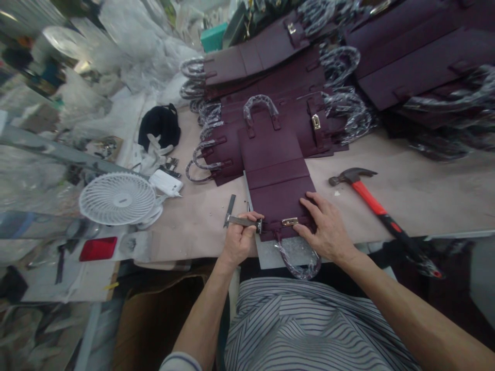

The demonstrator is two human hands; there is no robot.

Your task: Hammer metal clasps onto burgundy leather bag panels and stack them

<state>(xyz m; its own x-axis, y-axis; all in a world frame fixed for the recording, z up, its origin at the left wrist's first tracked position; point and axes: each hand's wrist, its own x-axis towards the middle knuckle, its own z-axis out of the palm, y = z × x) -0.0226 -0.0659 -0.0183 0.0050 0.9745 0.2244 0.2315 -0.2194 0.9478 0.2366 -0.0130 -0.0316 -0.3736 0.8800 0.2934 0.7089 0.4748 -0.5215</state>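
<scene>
A dark purple leather bag panel [275, 149] lies flat in front of me, with handles wrapped in clear plastic at both ends. Near its close edge sits a gold turn-lock clasp [290, 221]. My left hand [240, 238] is closed around a grey metal bar tool with a wider end [243, 221]; that end is at the panel's left edge by the clasp. My right hand [327, 224] rests on the panel's right side, fingers spread, its thumb beside the clasp. Left of the panel lies another dark flat metal piece [229, 210].
A claw hammer [372, 198] with a red and black handle lies at right. Purple bag panels [266, 56] are piled behind. At left are a white fan [118, 198], a white box-shaped device [166, 182], a black cap [159, 126] and a red case [98, 249].
</scene>
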